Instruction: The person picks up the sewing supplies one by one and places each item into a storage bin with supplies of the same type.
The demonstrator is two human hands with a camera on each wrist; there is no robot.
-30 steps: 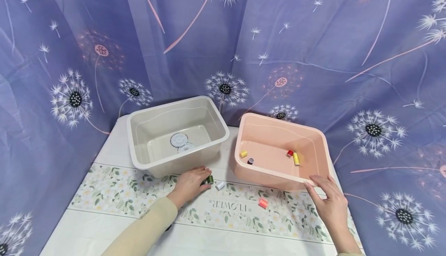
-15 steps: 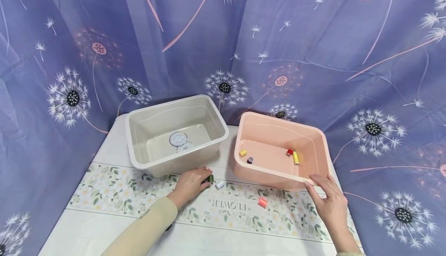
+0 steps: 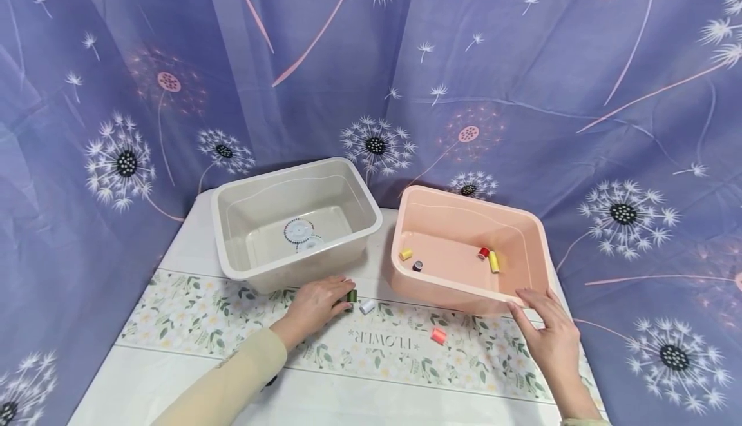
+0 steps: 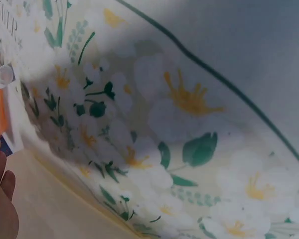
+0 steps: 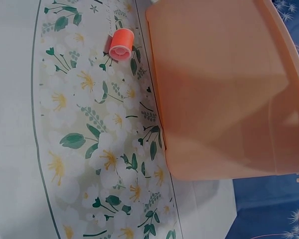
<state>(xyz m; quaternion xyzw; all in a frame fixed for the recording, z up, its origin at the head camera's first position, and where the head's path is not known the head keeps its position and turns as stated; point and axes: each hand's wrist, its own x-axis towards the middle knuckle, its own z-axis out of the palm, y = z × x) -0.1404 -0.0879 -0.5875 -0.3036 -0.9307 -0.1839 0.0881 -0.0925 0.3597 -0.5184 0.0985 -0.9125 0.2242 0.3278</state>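
Observation:
In the head view my left hand (image 3: 315,305) is at the table in front of the grey bin (image 3: 278,274), its fingers around a dark green thread spool (image 3: 351,296) that shows past the fingertips. A white thread spool (image 3: 367,307) lies just right of it. My right hand (image 3: 551,332) holds the near right rim of the pink bin (image 3: 446,290), thumb outside and fingers over the edge. Inside that bin lie two yellow spools, a red spool (image 3: 484,254) and a dark spool (image 3: 418,265). The left wrist view catches only curled fingers (image 4: 0,167) at its edge.
A coral thread spool (image 5: 121,45) lies on the flowered table cover (image 3: 406,374) in front of the pink bin. Two round pin wheels (image 3: 298,231) sit in the grey bin. A blue dandelion curtain (image 3: 290,123) hangs close behind both bins.
My left forearm has shifted slightly to the left, while the hand and the green spool stay in nearly the same place. The right hand keeps its hold on the pink rim.

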